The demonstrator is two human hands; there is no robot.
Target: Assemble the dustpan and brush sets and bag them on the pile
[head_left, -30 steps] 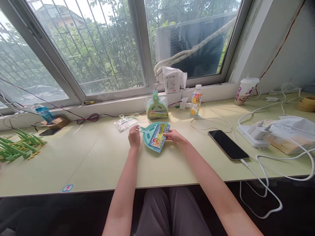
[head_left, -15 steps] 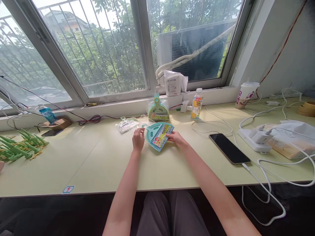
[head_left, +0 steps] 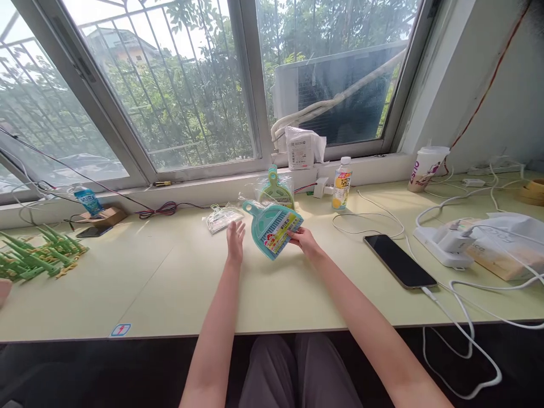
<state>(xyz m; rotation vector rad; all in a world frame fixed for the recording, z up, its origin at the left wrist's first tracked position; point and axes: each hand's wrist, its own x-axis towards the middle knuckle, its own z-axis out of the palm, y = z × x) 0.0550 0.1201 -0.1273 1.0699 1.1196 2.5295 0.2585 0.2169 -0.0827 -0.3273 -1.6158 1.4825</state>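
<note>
A teal mini dustpan and brush set (head_left: pixel 272 226) with a colourful label is lifted off the pale green desk (head_left: pixel 170 289), tilted with its handle up and to the left. My right hand (head_left: pixel 302 240) grips its lower right edge. My left hand (head_left: pixel 235 239) hovers just left of it, fingers spread and holding nothing. Behind stands a green dustpan set (head_left: pixel 276 191) in a clear bag, and an empty-looking clear bag (head_left: pixel 221 217) lies to the left.
A black phone (head_left: pixel 399 260) on a white cable lies right of my hands, with a power strip (head_left: pixel 444 247) and a white bag (head_left: pixel 505 241) beyond. A yellow drink bottle (head_left: pixel 342 183), a cup (head_left: pixel 427 167), green plastic pieces (head_left: pixel 34 255) at far left.
My right hand has raised the teal dustpan set off the desk and tilted it. My left hand has let go of its handle and opened.
</note>
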